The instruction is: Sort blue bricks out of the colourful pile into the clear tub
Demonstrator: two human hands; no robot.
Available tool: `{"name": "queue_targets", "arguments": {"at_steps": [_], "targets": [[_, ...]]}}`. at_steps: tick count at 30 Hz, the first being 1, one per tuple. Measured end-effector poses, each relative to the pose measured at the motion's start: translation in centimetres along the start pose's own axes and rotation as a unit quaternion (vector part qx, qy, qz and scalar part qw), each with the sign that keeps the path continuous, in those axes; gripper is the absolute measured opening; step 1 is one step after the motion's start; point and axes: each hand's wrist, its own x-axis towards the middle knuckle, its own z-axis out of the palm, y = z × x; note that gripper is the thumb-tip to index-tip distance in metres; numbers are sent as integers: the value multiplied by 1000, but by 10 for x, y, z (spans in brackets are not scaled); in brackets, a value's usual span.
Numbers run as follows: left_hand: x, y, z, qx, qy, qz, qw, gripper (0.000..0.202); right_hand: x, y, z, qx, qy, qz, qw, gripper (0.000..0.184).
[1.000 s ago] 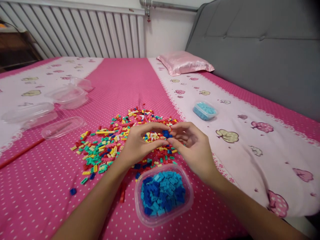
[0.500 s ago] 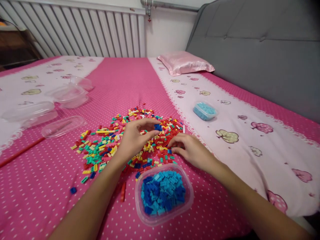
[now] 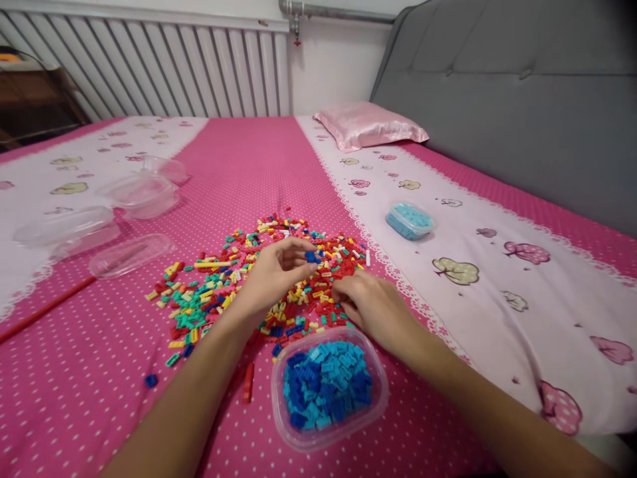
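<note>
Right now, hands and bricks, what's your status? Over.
Left hand pinching a dark blue brick above the pile. Right hand fingertips down among red bricks. Blue-brick tub near wrists, nothing blocking.

Place: a bedroom in a home is showing here.
Bed: a pink white-dotted bedsheet with pale printed side bands (image 3: pixel 249 159) is covering a wide mattress.
Headboard: a grey padded fabric headboard (image 3: pixel 522 99) is rising along the right.
Pillow: a shiny pink satin pillow (image 3: pixel 371 125) is lying at the far end, beside the headboard.
Heating: a white ribbed wall radiator (image 3: pixel 174 66) is running behind the bed.
Play: a heap of small multicoloured plastic toy bricks (image 3: pixel 209 299) is lying on the sheet.
</note>
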Motion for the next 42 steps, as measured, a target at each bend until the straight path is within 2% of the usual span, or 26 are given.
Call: {"name": "queue_targets", "arguments": {"at_steps": [5,9,12,16,18,21,24,26,31,33,35,38,42], "targets": [[-1,3,1,-25,4,19,999,39,0,0,-1,14,-7,-5,1000,25],[-3,6,2,16,-35,33,999,24,0,0,1,-5,15,18,1000,20],[-2,5,2,15,-26,28,999,20,1,1,1,-11,38,23,999,18],[0,3,2,8,5,55,998,23,5,4,-4,108,118,55,986,20],[0,2,3,4,6,67,998,23,7,5,-7,197,147,67,967,20],[-2,3,7,-2,-10,59,998,23,10,6,-8,287,148,100,941,18],[-7,4,13,-56,-31,13,998,26,11,4,-7,311,159,129,928,16],[-9,4,18,-100,-44,-19,994,28,12,3,-8,349,181,139,909,12],[-9,0,23,-129,-70,-31,989,26,12,-2,-14,534,184,161,809,15],[-7,-3,22,-150,-68,-48,985,22,11,-4,-15,573,173,164,784,15],[-5,-6,21,-172,-55,-72,981,22,11,-5,-16,584,154,157,781,15],[-4,-7,20,-182,-33,-98,978,31,11,-6,-14,569,140,157,795,18],[-6,-5,20,-161,-26,-100,982,38,10,-5,-10,547,142,167,808,15]]}}
